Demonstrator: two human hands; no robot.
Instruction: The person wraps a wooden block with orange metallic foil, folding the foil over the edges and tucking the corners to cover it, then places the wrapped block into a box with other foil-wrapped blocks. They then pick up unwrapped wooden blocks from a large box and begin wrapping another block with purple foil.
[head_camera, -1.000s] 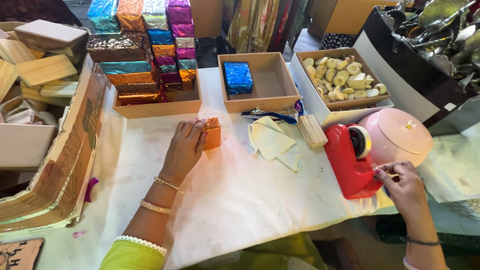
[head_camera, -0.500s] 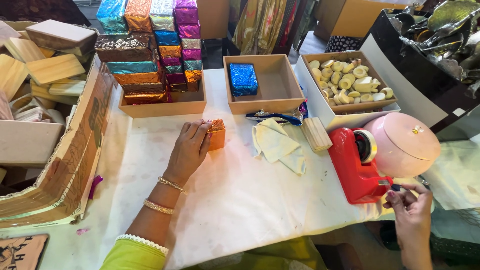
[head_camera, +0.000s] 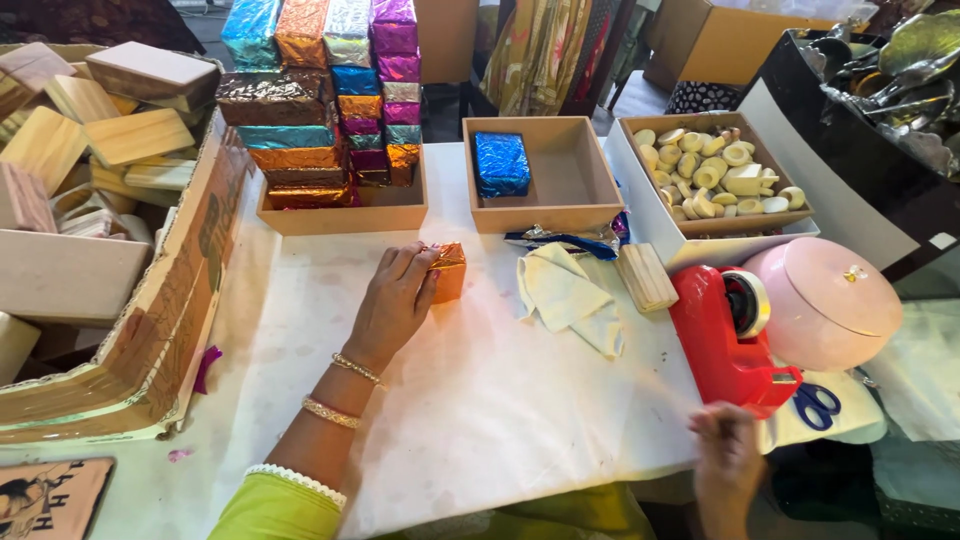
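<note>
My left hand (head_camera: 393, 303) rests on the white table cover (head_camera: 480, 420), fingers curled over a small orange foil-wrapped block (head_camera: 450, 270) and pressing it down. My right hand (head_camera: 725, 458) is at the table's near edge, just below the red tape dispenser (head_camera: 722, 340). Its fingers are pinched together and blurred, and I cannot make out whether clear tape is between them. A cream cloth (head_camera: 565, 295) and a bare wooden block (head_camera: 645, 277) lie between the two hands.
At the back, a tray (head_camera: 340, 215) holds stacked foil-wrapped blocks, a second tray (head_camera: 590, 200) has one blue wrapped block (head_camera: 500, 163), and a box (head_camera: 650, 185) holds pale round pieces. A pink lidded container (head_camera: 825, 300) and blue-handled scissors (head_camera: 815, 405) are right. Cardboard boxes of wooden blocks (head_camera: 90, 150) stand left.
My right hand has drawn away from the tape dispenser's front, down and leftward to the table's near edge. My left hand has stayed on the orange block.
</note>
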